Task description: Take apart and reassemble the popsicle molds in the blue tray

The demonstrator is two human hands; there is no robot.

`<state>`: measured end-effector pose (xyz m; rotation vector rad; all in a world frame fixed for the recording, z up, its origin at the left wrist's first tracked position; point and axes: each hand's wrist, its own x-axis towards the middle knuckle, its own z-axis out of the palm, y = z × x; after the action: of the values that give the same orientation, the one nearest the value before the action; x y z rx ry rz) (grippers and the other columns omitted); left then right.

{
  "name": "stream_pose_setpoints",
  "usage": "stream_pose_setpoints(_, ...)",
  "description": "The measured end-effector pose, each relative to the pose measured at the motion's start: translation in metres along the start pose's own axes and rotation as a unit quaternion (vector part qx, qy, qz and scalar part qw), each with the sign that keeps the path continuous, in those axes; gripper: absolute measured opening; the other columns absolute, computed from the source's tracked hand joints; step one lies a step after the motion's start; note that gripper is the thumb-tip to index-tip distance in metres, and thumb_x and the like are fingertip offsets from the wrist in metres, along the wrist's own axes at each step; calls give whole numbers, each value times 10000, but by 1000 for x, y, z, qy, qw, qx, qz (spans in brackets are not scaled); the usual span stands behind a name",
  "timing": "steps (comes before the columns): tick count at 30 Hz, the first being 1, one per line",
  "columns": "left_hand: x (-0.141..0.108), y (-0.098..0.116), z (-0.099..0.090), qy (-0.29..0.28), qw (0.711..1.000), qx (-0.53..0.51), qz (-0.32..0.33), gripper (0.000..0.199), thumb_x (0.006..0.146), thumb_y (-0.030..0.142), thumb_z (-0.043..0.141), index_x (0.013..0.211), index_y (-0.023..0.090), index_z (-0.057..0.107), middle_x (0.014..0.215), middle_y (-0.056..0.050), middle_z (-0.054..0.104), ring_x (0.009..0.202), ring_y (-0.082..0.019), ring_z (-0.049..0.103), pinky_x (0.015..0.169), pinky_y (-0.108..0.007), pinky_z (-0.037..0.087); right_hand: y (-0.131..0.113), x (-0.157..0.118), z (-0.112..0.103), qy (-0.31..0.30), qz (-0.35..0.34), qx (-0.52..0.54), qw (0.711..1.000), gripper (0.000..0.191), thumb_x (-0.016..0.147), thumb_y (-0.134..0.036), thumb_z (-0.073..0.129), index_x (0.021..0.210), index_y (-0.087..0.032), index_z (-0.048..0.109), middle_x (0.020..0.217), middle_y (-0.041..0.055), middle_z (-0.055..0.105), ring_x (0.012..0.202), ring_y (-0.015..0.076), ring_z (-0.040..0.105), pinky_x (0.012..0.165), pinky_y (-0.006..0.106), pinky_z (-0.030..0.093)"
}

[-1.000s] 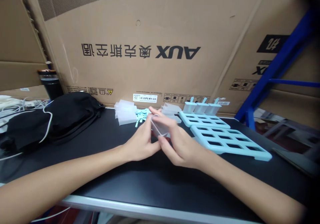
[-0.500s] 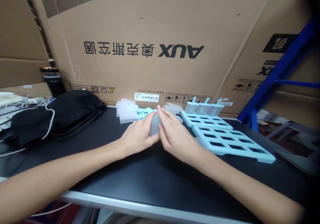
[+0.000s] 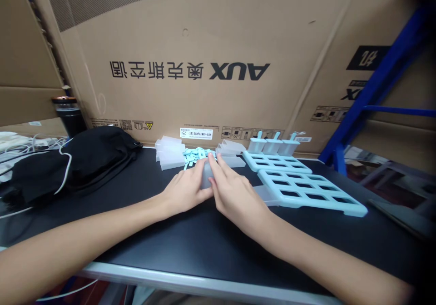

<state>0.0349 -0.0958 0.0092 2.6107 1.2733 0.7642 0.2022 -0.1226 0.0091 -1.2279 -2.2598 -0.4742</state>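
Observation:
Over the middle of the table, a translucent popsicle mold [image 3: 206, 176] is held between my two hands. My left hand [image 3: 184, 191] wraps its thumb and fingers round the near left side. From the right, my right hand [image 3: 235, 193] presses against it with fingers together, hiding much of it. Just behind them lies a pile of light-blue popsicle sticks [image 3: 195, 154]. More translucent molds [image 3: 170, 152] are stacked to the left of the pile, and others [image 3: 230, 148] lie to its right.
Two light-blue mold racks [image 3: 311, 200] sit on the right; three molds with blue sticks [image 3: 272, 147] stand upright in the back one. One clear mold [image 3: 265, 195] lies beside the front rack. A black bag [image 3: 98, 155], cables and a dark bottle [image 3: 70, 116] occupy the left. Cardboard [image 3: 190, 100] stands behind.
The view has shifted slightly. My right fingers now lie closer over the mold, covering more of it; both hands stay on it. More of the stick pile shows.

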Motion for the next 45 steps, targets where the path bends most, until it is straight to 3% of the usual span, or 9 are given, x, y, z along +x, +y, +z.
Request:
stream_pose_setpoints(5, 1, -2, 4, 7, 999, -33, -4, 590, 883, 421, 529, 1374, 197, 291, 1019, -104, 679, 862, -295, 693, 681, -357, 520, 0, 1, 0, 23, -5, 9, 1000, 574, 931, -168, 351, 1501, -114, 305, 1403, 215, 478, 1294, 323, 473, 932, 488, 539)
stream_pose_setpoints(12, 0, -2, 5, 39, 997, -59, -11, 552, 892, 434, 510, 1348, 185, 322, 966, -97, 682, 820, -285, 690, 674, -357, 515, 3, 5, -6, 34, -7, 68, 997, 507, 940, -189, 347, 1421, -54, 428, 1409, 204, 474, 1301, 292, 472, 1031, 448, 480)
stream_pose_setpoints(16, -2, 2, 5, 9, 1000, -27, 12, 640, 866, 385, 533, 1407, 166, 271, 1049, -127, 677, 868, -312, 691, 695, -374, 521, 7, 13, -9, 12, 2, 156, 988, 624, 916, -248, 415, 1509, -112, 276, 1441, 164, 454, 1340, 288, 424, 1080, 483, 424)
stream_pose_setpoints(20, -1, 4, 7, 3, 1000, -13, 5, 656, 852, 296, 514, 1434, 172, 238, 1121, -144, 662, 943, -330, 678, 744, -391, 519, 6, 17, 0, 5, 42, 201, 979, 723, 924, -267, 388, 1557, -177, 49, 1539, 148, 297, 1417, 296, 280, 1117, 539, 348)
stream_pose_setpoints(25, 4, 1, 7, -5, 999, -17, -43, 561, 859, 292, 479, 1383, 173, 315, 887, -95, 674, 755, -290, 670, 637, -341, 490, 3, 12, 7, -10, 79, 198, 977, 741, 931, -308, 382, 1551, -158, 6, 1568, 172, 205, 1453, 316, 135, 1137, 580, 278)
stream_pose_setpoints(30, 6, 0, 5, -4, 999, -35, -41, 563, 867, 377, 507, 1364, 171, 339, 774, -58, 639, 678, -265, 633, 600, -318, 458, 2, 7, -2, -21, 100, 210, 972, 767, 917, -310, 412, 1551, -142, 15, 1551, 182, 252, 1421, 339, 261, 1091, 575, 361)
stream_pose_setpoints(37, 4, 7, 11, 10, 997, -68, -19, 576, 888, 429, 517, 1372, 186, 323, 885, -89, 660, 708, -257, 642, 636, -330, 469, -2, 2, -22, -11, 103, 232, 967, 779, 877, -282, 497, 1552, -206, 116, 1381, 163, 500, 1286, 369, 468, 889, 561, 530)
stream_pose_setpoints(40, 7, 9, 10, 32, 994, -98, -24, 576, 883, 466, 542, 1352, 197, 342, 861, -72, 656, 681, -237, 633, 627, -318, 464, -4, 0, -35, 0, 105, 246, 964, 755, 872, -292, 513, 1541, -229, 168, 1386, 158, 496, 1281, 377, 472, 862, 538, 540)
stream_pose_setpoints(45, 16, 3, -1, 104, 974, -178, -92, 523, 862, 581, 555, 1178, 176, 458, 787, -41, 648, 649, -200, 612, 610, -294, 459, -11, -4, -50, 1, 107, 318, 942, 740, 877, -319, 528, 1517, -291, 158, 1418, 136, 457, 1251, 328, 507, 815, 433, 561)
